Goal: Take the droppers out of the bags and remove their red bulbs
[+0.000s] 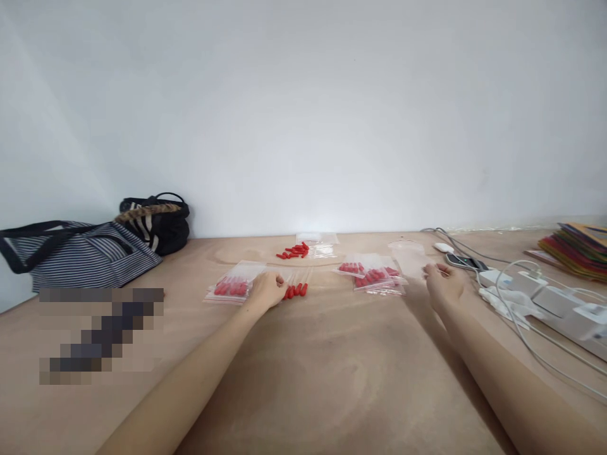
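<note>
My left hand (268, 289) is closed, its fingertips beside a short row of droppers (297, 291) with red bulbs and thin clear stems. What it pinches, if anything, is hidden. Under and left of that hand lies a clear zip bag (230, 287) of red-bulbed droppers. On the right, my right hand (444, 284) is closed, thumb and fingers pinching the edge of a clear plastic bag (408, 256). Between my hands is a pile of filled zip bags (377, 277) with red bulbs showing through. Farther back, loose red bulbs (294, 251) lie beside clear tubes (324, 250).
A striped bag (95, 256) and a black bag (165, 224) stand at the back left. To the right are a white power strip with chargers (552, 294), loose cables, a small dark device (465, 261) and a stack of colourful sheets (578, 251). A wall closes off the wooden table's back edge.
</note>
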Demonstrator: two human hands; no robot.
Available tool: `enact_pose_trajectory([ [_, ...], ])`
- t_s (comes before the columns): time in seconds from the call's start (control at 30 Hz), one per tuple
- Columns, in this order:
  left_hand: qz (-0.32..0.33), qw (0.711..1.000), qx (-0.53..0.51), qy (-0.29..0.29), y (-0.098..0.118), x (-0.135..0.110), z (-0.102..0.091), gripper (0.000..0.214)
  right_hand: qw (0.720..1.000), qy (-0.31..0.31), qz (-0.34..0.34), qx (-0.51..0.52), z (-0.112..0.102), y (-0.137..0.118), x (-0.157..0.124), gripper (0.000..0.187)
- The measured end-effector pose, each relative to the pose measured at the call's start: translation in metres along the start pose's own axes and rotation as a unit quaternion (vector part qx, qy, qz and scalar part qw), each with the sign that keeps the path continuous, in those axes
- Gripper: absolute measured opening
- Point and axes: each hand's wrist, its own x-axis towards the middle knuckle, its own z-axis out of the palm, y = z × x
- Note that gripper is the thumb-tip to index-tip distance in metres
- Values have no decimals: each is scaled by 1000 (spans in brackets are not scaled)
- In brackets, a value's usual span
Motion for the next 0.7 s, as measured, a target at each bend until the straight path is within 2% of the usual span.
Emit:
enact_pose_trajectory([
  [0.1, -5, 1000, 23, -10, 4, 1, 2, 16, 996, 17, 12, -92, -6, 8, 10, 26],
  [0.2, -8, 999, 38, -15, 8, 3, 5, 18, 983, 3, 26, -180, -8, 13, 14, 19],
  [0.4, -3, 999, 43, -22, 12, 5, 7, 20, 961, 12, -16, -277, 0, 8, 3, 38],
  [0.47, 6, 999, 43, -18, 12, 4, 7, 21, 954, 13, -59, -294, 2, 3, -5, 37],
  [0.57, 31, 999, 39, -5, 9, 1, 5, 21, 938, 13, -180, -297, 6, -7, -22, 33],
  [0.7, 104, 994, 14, 9, -7, -7, -5, 21, 905, -47, -337, -255, 10, -20, -55, 29],
])
